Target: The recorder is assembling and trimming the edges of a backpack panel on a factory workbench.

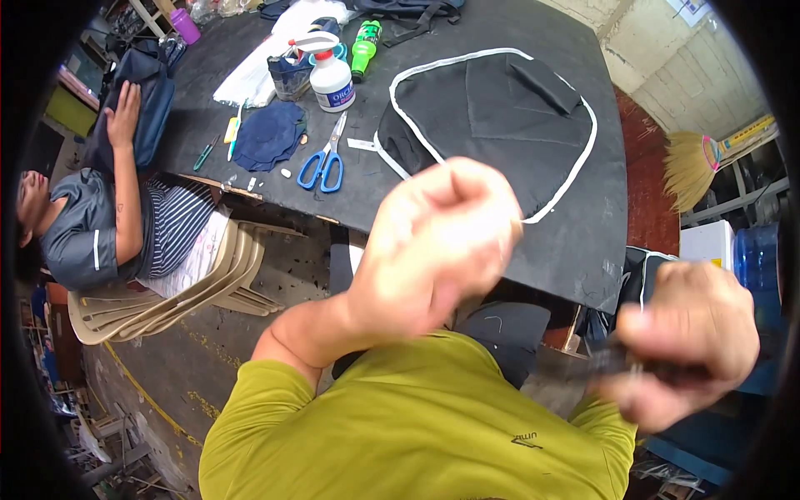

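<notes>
My left hand [442, 246] is raised in front of the table's near edge, its fingers curled together. A thin pale strand seems to show at its fingertips, but I cannot make out what they hold. Out to the right, my right hand [696, 337] is closed round a dark, narrow hand tool [604, 363], smeared by motion. A black fabric piece [508, 104] edged with white binding [593, 133] lies on the table beyond my left hand, which covers part of its near edge.
On the black table [575, 258] are blue-handled scissors [323, 167], round dark-blue fabric pieces [271, 137], a white spray bottle [332, 83] and a green bottle [365, 50]. At left, a person [100, 217] touches a dark bag [146, 92], near stacked beige chairs [167, 304]. A broom [692, 167] stands right.
</notes>
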A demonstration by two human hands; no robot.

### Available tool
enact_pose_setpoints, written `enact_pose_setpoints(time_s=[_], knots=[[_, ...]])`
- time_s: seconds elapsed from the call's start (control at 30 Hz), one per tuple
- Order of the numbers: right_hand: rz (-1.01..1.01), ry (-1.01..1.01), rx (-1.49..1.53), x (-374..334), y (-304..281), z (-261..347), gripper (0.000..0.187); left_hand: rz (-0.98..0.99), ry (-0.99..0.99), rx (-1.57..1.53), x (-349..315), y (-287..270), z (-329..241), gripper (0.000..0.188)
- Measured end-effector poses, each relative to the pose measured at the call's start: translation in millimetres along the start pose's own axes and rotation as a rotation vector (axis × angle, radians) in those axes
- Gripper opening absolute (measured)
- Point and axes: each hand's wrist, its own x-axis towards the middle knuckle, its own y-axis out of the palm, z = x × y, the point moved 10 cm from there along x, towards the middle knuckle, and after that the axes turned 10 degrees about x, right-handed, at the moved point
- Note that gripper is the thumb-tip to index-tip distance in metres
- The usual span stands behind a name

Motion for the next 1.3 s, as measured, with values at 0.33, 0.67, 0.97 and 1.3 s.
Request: enact_pose_setpoints(time_s=[0.33, 0.67, 0.97, 1.3], knots=[[-0.753, 0.585, 0.298, -121, 10, -138, 0.027, -0.404, -0.171, 0.103, 17, -117, 84, 0.017], [-0.93, 0.773, 0.491, -216, 55, -217, 0.027, -0.426, -0.189, 0.161, 10, -110, 97, 0.021], [-1.205, 0.899, 0.611, -270, 78, -263, 0.028, 0.077, -0.098, 0.353, -4, -20, 74, 0.031], [-1.229, 0.939, 0.563, -279, 114, -301, 0.03, 0.231, -0.049, -0.254, -13, 102, 14, 0.036]])
